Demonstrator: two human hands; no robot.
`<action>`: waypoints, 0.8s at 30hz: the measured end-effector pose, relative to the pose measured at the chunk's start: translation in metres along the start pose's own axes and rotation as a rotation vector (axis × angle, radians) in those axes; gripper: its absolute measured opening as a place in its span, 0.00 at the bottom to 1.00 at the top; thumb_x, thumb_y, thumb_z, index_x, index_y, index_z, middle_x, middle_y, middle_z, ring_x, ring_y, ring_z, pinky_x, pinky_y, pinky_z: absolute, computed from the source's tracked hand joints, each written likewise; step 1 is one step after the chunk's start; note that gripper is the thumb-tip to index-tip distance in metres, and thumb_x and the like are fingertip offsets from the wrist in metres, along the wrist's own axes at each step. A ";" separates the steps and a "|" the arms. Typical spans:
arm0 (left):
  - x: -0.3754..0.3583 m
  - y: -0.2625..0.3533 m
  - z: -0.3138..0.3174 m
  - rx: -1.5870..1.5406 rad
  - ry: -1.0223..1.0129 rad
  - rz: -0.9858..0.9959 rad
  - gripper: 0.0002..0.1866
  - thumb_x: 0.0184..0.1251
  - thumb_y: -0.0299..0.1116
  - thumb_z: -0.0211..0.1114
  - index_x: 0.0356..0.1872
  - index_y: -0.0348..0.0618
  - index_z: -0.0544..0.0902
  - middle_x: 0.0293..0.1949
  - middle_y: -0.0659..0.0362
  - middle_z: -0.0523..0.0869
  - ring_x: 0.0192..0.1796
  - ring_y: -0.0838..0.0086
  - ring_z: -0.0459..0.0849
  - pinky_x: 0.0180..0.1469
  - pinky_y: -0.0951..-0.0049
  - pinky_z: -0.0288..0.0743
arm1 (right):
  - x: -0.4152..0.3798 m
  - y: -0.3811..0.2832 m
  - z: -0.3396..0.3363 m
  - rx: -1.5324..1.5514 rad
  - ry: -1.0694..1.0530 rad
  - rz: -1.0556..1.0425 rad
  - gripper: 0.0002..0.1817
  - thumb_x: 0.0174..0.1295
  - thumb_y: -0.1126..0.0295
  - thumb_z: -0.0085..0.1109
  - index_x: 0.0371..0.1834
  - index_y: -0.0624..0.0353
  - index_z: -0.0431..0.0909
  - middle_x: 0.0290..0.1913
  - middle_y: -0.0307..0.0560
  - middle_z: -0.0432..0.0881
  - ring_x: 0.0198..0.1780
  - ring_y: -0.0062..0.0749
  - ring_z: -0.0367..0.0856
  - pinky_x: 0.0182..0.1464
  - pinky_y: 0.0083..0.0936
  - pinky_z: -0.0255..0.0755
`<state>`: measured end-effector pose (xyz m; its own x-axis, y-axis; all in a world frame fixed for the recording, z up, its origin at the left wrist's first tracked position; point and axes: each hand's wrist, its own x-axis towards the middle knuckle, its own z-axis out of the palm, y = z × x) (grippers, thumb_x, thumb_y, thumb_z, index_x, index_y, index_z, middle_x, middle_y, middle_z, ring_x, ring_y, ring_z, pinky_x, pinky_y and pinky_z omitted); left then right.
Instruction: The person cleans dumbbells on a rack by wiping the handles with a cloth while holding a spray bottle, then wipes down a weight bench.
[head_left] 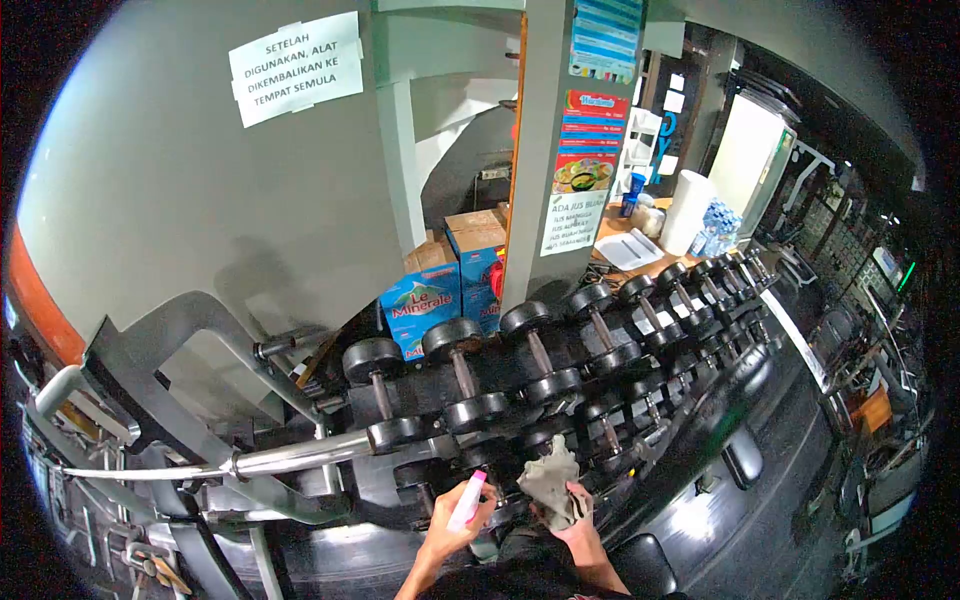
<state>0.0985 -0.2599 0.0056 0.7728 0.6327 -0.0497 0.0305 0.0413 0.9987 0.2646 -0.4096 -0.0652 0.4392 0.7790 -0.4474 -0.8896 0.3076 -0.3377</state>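
Note:
My left hand [447,530] is closed around a small white bottle with a pink cap [464,511], which tilts up and to the right. In my right hand [579,531] is a crumpled grey cloth [551,484], its upper corner sticking up above the fingers. Both hands are low in the view, in front of the lower tier of a dumbbell rack. Black dumbbells with metal handles, such as the one on the upper tier [463,374], stand in rows beyond my hands. The cloth hides part of the lower dumbbells behind it.
A silver rail [300,452] runs along the left of the rack. Grey machine frames [190,345] stand at left, a padded bench [742,455] at right. Blue cartons [421,300] sit behind the rack, and a wooden counter [655,266] holds bottles and paper.

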 end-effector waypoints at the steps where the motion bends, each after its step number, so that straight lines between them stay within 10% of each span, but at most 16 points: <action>1: 0.012 0.005 0.003 0.002 0.008 -0.006 0.09 0.60 0.25 0.65 0.41 0.35 0.80 0.30 0.61 0.84 0.27 0.82 0.81 0.29 0.79 0.75 | 0.013 -0.007 -0.001 0.000 0.001 0.010 0.28 0.48 0.59 0.62 0.54 0.55 0.74 0.50 0.45 0.80 0.52 0.42 0.79 0.51 0.45 0.75; 9: 0.126 0.014 0.017 0.170 0.054 0.135 0.11 0.57 0.25 0.66 0.42 0.37 0.81 0.30 0.60 0.84 0.27 0.81 0.78 0.30 0.79 0.72 | 0.151 -0.081 0.032 -0.135 -0.141 0.029 0.23 0.66 0.58 0.54 0.60 0.57 0.71 0.57 0.48 0.78 0.54 0.41 0.79 0.53 0.45 0.76; 19: 0.245 0.012 0.030 0.227 0.198 0.225 0.09 0.58 0.24 0.64 0.40 0.38 0.81 0.31 0.58 0.84 0.28 0.78 0.82 0.31 0.77 0.76 | 0.317 -0.166 0.095 -0.327 0.224 -0.714 0.27 0.72 0.51 0.43 0.64 0.61 0.65 0.59 0.49 0.74 0.61 0.36 0.71 0.63 0.32 0.65; 22: 0.260 -0.006 0.027 0.161 0.280 0.158 0.07 0.59 0.24 0.64 0.39 0.39 0.81 0.30 0.59 0.84 0.27 0.78 0.83 0.31 0.77 0.76 | 0.366 -0.179 0.083 -1.495 0.271 -1.348 0.21 0.67 0.64 0.55 0.59 0.64 0.72 0.62 0.56 0.72 0.63 0.49 0.70 0.67 0.37 0.60; 24: 0.264 -0.023 0.023 0.208 0.312 0.151 0.07 0.60 0.25 0.64 0.39 0.38 0.81 0.28 0.59 0.84 0.25 0.78 0.82 0.29 0.77 0.75 | 0.371 -0.171 0.097 -1.933 -0.027 -1.226 0.15 0.60 0.66 0.58 0.49 0.55 0.79 0.57 0.48 0.75 0.64 0.47 0.67 0.66 0.41 0.60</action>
<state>0.3170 -0.1116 -0.0301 0.5498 0.8254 0.1279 0.0843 -0.2072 0.9747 0.5672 -0.1205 -0.0935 0.4790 0.7038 0.5246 0.8480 -0.2167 -0.4836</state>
